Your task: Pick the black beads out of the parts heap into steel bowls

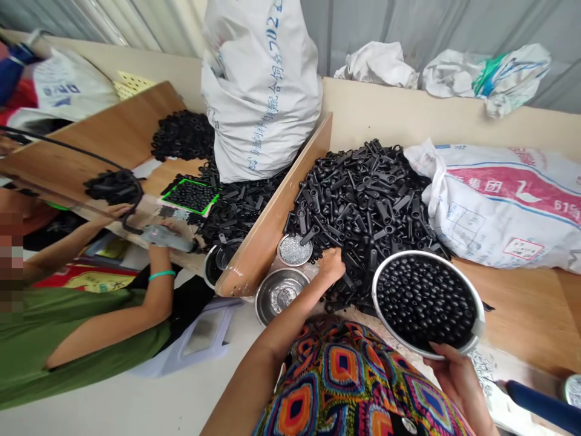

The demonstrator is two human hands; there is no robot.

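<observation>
**Silver round metal bowl (pixel 375 284) full of black oval beads (pixel 424 297) in hand**

From where I stand, the right hand (pixel 456 369) grips the bowl's near rim, beside a heap of small black plastic parts (pixel 363 194) on the brown wooden desk (pixel 517 293). The left hand (pixel 333 264) touches the heap's near edge, fingers curled; I can't tell whether it clasps anything.

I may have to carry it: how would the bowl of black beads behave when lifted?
The bowl is probably stiff, given its even round rim. Packed with beads, it may feel heavy. If tipped, the rounded beads would likely roll out.
</observation>
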